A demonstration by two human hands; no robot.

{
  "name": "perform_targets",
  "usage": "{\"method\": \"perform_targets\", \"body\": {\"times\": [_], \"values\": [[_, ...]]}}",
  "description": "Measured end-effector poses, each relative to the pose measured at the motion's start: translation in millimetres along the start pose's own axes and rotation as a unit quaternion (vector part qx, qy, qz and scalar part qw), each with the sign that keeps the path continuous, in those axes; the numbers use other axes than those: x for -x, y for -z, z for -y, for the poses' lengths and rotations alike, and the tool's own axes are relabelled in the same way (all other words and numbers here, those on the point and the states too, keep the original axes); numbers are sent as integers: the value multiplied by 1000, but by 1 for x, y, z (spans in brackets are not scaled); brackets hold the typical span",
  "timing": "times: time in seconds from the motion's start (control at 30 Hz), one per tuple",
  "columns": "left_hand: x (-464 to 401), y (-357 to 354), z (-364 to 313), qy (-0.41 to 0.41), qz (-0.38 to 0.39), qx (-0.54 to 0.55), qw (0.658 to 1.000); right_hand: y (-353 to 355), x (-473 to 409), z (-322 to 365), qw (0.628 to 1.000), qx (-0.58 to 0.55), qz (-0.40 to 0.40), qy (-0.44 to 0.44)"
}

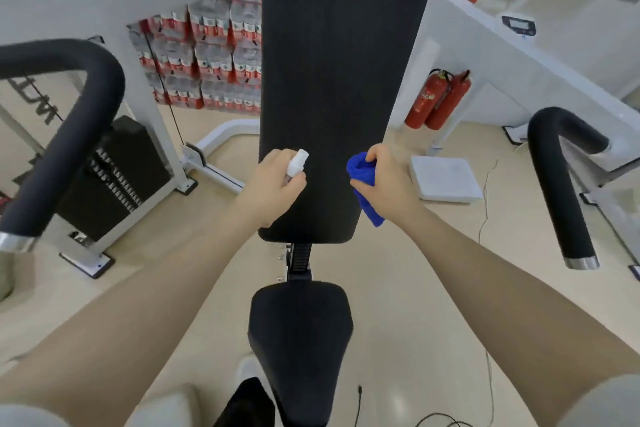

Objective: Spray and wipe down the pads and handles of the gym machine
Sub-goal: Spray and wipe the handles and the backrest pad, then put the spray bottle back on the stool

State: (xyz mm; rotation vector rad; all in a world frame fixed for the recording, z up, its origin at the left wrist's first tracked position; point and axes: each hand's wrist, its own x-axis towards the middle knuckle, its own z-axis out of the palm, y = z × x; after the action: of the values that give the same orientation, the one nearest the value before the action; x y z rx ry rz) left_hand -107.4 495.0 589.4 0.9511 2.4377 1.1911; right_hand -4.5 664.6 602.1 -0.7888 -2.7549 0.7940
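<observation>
Foam-covered handle (65, 135), black and curved, fills the far left, ending in a silver cap near the frame's edge. Behind it stands a black weight stack (114, 180) inside a white machine frame (162, 128), and further back, shrink-wrapped packs of bottles (207, 55) with red labels are piled against the wall.

Moving toward the centre, the person's left hand (273, 187) is closed around a small white spray bottle (297, 163), fingers curled about its body, nozzle pointing up and to the right. The hand sits at the left edge of the tall black back pad (332, 80), near the pad's lower end; whether it touches the pad is unclear. Below the back pad, a black seat pad (299, 329) narrows toward the viewer, joined by a black adjustment post (300, 262).

Just right of centre, the right hand (386, 177) grips a bunched blue cloth (363, 177), fingers closed over it, with one end hanging down. The cloth is against the right edge of the back pad.

Further right, a white scale (445, 178) lies on the beige floor (415, 274), two red fire extinguishers (438, 100) stand behind it, and a second black curved handle (561, 177) hangs at the far right.
</observation>
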Motion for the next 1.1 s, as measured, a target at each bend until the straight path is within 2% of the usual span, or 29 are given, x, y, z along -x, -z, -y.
{"method": "perform_targets", "body": {"times": [0.1,0.27,0.43,0.6,0.7,0.87,1.1], "values": [[40,-18,11,53,-9,23,998,-14,32,-10,998,-43,37,4],[116,-37,28,134,-5,36,990,-42,83,-18,991,37,116,56],[179,-26,60,158,-4,32,987,-71,124,-3,986,-2,152,63],[236,-8,102,216,-33,90,972,-110,165,26,985,-53,156,58],[278,-2,141,257,-28,129,957,-146,192,41,985,-100,142,22],[347,-10,236,280,25,141,949,-234,242,63,980,-137,146,-7],[409,-72,377,359,61,154,918,-393,279,66,966,-135,222,20]]}}
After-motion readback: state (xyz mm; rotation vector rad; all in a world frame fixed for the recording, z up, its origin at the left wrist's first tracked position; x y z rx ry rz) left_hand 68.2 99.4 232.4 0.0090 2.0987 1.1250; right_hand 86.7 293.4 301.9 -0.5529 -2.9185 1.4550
